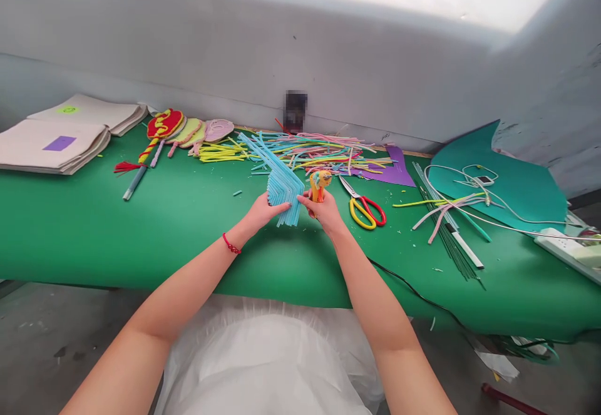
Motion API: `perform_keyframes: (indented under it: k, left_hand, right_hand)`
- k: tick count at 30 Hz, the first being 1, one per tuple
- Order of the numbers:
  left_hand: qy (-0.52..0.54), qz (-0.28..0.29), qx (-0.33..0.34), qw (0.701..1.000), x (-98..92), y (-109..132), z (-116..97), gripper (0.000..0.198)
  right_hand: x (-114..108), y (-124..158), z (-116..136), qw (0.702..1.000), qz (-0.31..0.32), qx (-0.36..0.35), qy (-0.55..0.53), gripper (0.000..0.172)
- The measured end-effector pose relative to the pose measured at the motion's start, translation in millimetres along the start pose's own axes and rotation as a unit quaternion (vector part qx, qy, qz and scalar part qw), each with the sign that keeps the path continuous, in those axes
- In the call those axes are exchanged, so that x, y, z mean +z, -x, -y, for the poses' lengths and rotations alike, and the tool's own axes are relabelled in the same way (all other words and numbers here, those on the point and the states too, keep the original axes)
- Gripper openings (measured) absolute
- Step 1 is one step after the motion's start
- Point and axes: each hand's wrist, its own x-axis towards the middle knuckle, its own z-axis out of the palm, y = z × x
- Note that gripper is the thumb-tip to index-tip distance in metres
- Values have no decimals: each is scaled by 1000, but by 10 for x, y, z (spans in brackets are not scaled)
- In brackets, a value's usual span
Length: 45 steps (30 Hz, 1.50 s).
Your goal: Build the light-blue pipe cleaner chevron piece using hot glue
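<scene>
My left hand (263, 211) grips the lower left edge of a light blue panel of pipe cleaners (285, 184), bent in nested V shapes and laid side by side. Long loose ends fan out from its upper left. In my right hand (325, 210) is an orange-yellow hot glue gun (320, 180), held upright, and the thumb of that hand reaches to the panel's right edge. Both hands are close together above the front of the green table. Scissors (364, 205) with one yellow and one red handle lie just right of my right hand.
Behind the panel lies a heap of coloured pipe cleaners (323, 149). Finished fan-shaped crafts (164, 125) and paper stacks (56, 146) sit at left. Thin wires (453, 249), a white cable (469, 199), a teal sheet (526, 183) and a power strip (563, 246) are at right. A black cord (413, 286) crosses the front edge.
</scene>
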Motion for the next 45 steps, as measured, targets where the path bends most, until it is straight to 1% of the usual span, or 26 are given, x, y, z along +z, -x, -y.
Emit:
perform_keyframes:
  k: [5,7,10,13,18,22,24,27,30,33,36,38,40,42,45]
  left_hand:
    - [92,29,-5,995,32,-6,47,54]
    - [128,41,-16,991,37,-12,69,52]
    - [157,33,-40,986,33,-14,79,51]
    - [163,23,-58,985,26,-8,56,49]
    - [180,27,-81,980,28,4,3,45]
    - [173,30,-96,980,17,2,-6,42]
    - [168,36,-91,981,3,-6,-5,41]
    - [172,28,-82,981,-26,-20,-16,40]
    - [190,6,-73,979,-57,-32,-45,39]
    - [200,-2,-65,978,-84,-39,-71,37]
    - [199,-13,-64,978,-100,-46,-73,36]
    - [194,-26,-64,979,-105,-51,-63,37]
    - [189,-29,-63,980,-106,-53,-53,38]
    - [181,-21,-59,981,-105,-52,-49,39]
    - [173,-21,-52,983,-99,-49,-53,39]
  right_hand:
    - [-1,11,20,1000,-3,4,-8,51]
    - [0,18,25,1000,3,1,-11,51]
    - [-8,24,28,1000,12,-6,-13,48]
    - [-17,25,31,1000,16,-9,-5,46]
    - [-6,16,11,999,17,-25,11,48]
    - [15,6,-14,999,12,-39,31,47]
    - [16,7,-5,998,11,-41,40,45]
    - [-16,15,47,998,5,-42,51,42]
    - [-93,29,132,997,-1,-37,66,46]
    - [-183,41,207,994,-13,-24,108,52]
    - [-232,46,236,990,-34,-21,138,50]
    - [-229,49,234,990,-38,-26,134,48]
    - [-203,60,230,994,-4,-36,100,44]
    - [-162,87,236,996,66,-46,44,40]
    - [-101,147,259,985,161,-54,-10,37]
